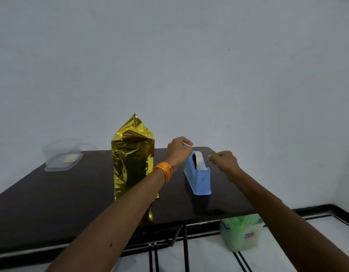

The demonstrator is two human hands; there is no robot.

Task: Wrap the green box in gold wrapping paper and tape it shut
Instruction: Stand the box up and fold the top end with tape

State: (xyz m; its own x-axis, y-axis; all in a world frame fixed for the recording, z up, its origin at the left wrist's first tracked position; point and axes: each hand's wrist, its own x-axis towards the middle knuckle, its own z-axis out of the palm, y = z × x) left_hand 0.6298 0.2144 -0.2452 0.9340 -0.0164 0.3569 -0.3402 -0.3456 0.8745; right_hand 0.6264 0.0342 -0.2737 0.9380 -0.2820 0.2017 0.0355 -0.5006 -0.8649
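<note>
The left forearm [114,213] and right forearm [287,216] lie nearest, reaching over the near edge of the desk [52,203]. The left wrist wears an orange band [164,170].

The left hand [178,149] hangs above the far end of the blue dispenser [198,175], fingers curled, pinching a pale sliver that is probably the end of the tape [187,143]. The right hand [224,161] hovers just right of the dispenser with its fingertips drawn together. Whether they hold tape cannot be told, since no clear strip shows between the hands.

The box [131,165] stands upright about mid-desk, its base closer to the near edge. It is left of the dispenser and apart from it, and neither hand touches it. Gold paper [134,125] covers it entirely, and at the top a flap rises to an unfolded point.

The foil looks thin, slick and crinkly, so it will likely spring back from a fold and crease under a hard pinch. The box is tall, narrow and probably light, so it should tip easily. A flat hold on its two broad sides around mid-height, or a palm pressing the top flap down, would steady it for taping. The loose point is a poor place to grip.

A clear tub [61,156] sits at the far left corner. A green bag [238,232] lies on the floor beyond the right edge.
</note>
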